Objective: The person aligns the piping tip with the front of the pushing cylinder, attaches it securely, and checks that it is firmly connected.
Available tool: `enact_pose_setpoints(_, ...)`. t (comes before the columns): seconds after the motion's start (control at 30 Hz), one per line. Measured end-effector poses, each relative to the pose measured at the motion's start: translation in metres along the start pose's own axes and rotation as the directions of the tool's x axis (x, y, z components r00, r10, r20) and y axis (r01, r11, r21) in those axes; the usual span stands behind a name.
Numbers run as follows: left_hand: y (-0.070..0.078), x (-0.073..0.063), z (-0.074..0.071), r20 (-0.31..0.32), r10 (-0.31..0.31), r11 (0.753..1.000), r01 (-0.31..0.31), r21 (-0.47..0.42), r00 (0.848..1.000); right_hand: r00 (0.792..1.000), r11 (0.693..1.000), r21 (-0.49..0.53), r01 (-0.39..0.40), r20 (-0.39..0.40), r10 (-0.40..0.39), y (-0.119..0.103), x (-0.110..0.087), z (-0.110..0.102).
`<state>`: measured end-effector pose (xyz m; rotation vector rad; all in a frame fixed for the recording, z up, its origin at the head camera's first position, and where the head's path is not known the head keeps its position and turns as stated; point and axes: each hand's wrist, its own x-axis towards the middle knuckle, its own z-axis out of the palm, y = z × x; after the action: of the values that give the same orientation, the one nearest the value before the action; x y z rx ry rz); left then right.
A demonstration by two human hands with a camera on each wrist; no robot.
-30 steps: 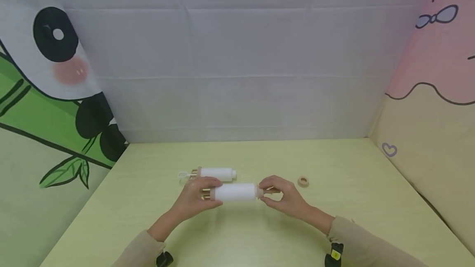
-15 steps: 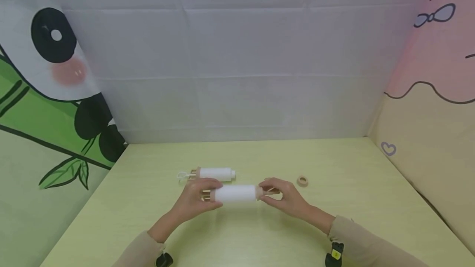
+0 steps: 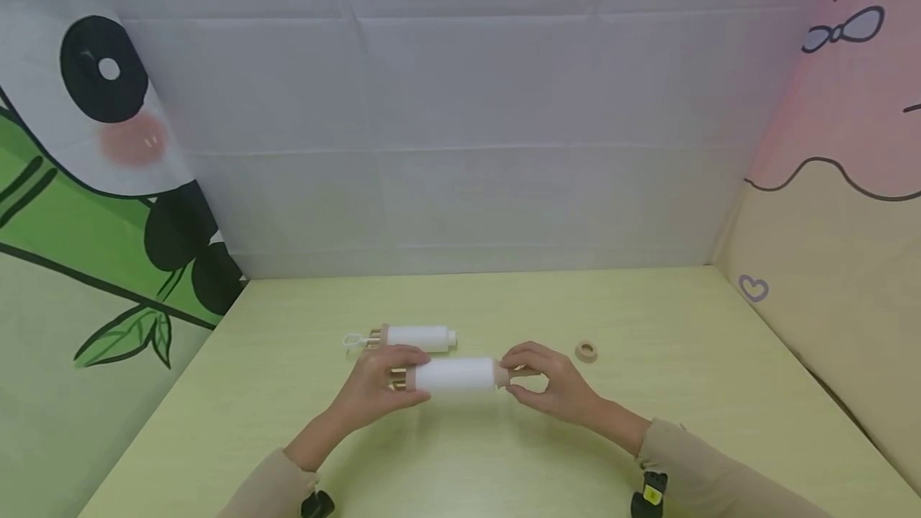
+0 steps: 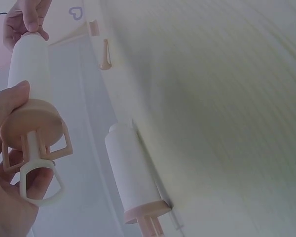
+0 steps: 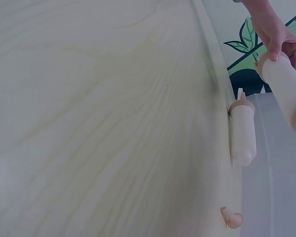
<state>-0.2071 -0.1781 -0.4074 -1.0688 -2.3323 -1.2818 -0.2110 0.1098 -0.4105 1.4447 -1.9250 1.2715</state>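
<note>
A white icing syringe [image 3: 453, 374] lies level above the table, held between both hands. My left hand [image 3: 381, 382] grips its left end around a beige disc-shaped cap [image 4: 32, 121], which has side finger loops. A white plunger ring [image 4: 23, 182] sticks out past that cap in the left wrist view. At the other end, my right hand [image 3: 550, 382] pinches a beige tapered cap [image 3: 501, 375] between thumb and fingers, its narrow spout pointing into the palm. Behind the left hand lies a second white syringe [image 3: 419, 337] with a beige cap and a ring handle.
A small beige ring-shaped piece [image 3: 586, 352] rests on the table to the right of the second syringe; it looks like a spout in the right wrist view. Cartoon-printed cloth walls stand at the left and right of the pale wood table [image 3: 460, 454], with a grey cloth behind.
My right thumb and fingers shift slightly on the tapered cap. The syringe and my left hand stay nearly in place.
</note>
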Motion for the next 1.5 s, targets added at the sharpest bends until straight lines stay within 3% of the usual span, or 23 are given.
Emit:
enact_pose_setpoints(0.2, -0.003, 0.000, 0.001, -0.005, -0.025, 1.000, 0.025, 0.000, 1.000, 0.999, 0.999, 0.001, 0.035, -0.041, -0.035, 0.002, 0.000, 0.002)
enact_pose_setpoints(0.5, -0.004, 0.000, -0.001, 0.005, -0.043, 0.998, 0.044, -0.041, 0.999, 0.995, 0.996, 0.009, 0.083, -0.061, -0.083, 0.030, -0.018, 0.008)
enact_pose_setpoints(0.7, -0.003, 0.000, -0.002, 0.015, -0.067, 0.995, 0.068, -0.077, 0.998, 0.991, 0.994, -0.001, 0.110, -0.070, -0.110, 0.033, -0.021, 0.010)
enact_pose_setpoints(0.8, 0.002, 0.001, -0.003, 0.023, -0.094, 0.993, 0.095, -0.076, 0.995, 0.989, 0.992, -0.012, 0.125, -0.077, -0.126, 0.030, -0.018, 0.010)
enact_pose_setpoints(0.93, 0.018, 0.004, -0.006, 0.023, -0.085, 0.994, 0.086, -0.064, 0.996, 0.987, 0.990, -0.016, 0.140, -0.077, -0.140, 0.018, -0.009, 0.006)
enact_pose_setpoints(1.03, 0.028, 0.007, -0.007, 0.011, -0.048, 0.998, 0.048, -0.035, 0.999, 0.991, 0.993, -0.027, 0.114, -0.066, -0.116, 0.007, -0.002, 0.002)
enact_pose_setpoints(1.27, 0.035, 0.008, -0.005, -0.027, 0.045, 0.999, -0.044, 0.032, 0.999, 1.000, 0.998, -0.056, -0.004, -0.018, 0.003, -0.003, 0.001, -0.003)
enact_pose_setpoints(1.5, 0.033, 0.008, -0.004, -0.014, 0.039, 0.999, -0.038, 0.037, 0.999, 0.999, 0.998, -0.030, -0.046, 0.013, 0.046, 0.013, -0.010, 0.002)
